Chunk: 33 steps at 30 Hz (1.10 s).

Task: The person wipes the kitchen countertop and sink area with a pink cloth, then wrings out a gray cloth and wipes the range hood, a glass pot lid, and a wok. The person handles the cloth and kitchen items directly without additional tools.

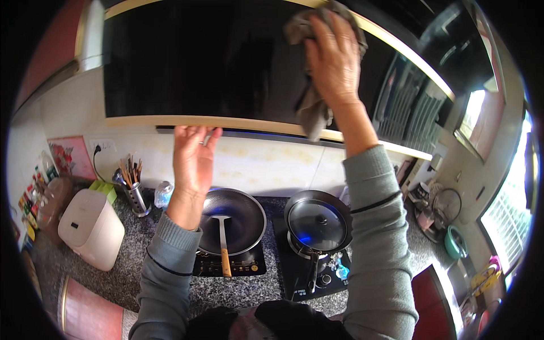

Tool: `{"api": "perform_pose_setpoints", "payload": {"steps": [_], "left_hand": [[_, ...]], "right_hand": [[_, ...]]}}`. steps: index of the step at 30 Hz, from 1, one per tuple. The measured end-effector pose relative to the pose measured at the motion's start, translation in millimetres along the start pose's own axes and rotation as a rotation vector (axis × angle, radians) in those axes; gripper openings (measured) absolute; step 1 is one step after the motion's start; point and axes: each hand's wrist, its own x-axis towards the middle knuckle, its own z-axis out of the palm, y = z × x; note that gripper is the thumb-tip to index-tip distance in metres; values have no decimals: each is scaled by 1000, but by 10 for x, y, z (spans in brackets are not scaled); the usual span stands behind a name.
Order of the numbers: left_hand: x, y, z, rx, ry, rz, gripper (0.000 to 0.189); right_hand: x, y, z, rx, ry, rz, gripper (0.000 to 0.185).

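Note:
My right hand (335,63) presses a grey-brown cloth (314,114) against a glossy black cabinet front (191,59). The cloth is bunched under my fingers near the upper trim, and its loose end hangs over the lower trim. Below the light wood-coloured lower trim (263,124), my left hand (193,157) is raised with the palm towards me. Its fingertips meet the underside of that edge; whether they hook around it is hidden. Beneath my hands stand a wok (250,221) with a wooden-handled spatula (224,246) in it, and a lidded frying pan (321,225).
The wok sits on an induction cooker (250,265), the pan on a black hob (293,280). Leftward on the speckled counter (229,293) are a white appliance (91,229), a metal utensil holder (138,199) and several bottles. A teal basin (455,242) stands right, near a barred window (510,212).

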Motion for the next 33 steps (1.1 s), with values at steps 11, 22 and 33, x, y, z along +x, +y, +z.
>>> {"api": "perform_pose_setpoints", "payload": {"steps": [11,22,33], "left_hand": [[-176,-737,670,51,62,-26,6],[-313,-1417,1150,66,42,-131,12],[-392,-1562,1289,55,-32,-146,7]], "right_hand": [[-923,1588,-654,-254,145,288,44],[-792,1540,-680,78,12,6,40],[-2242,3006,-1483,-358,137,642,50]]}}
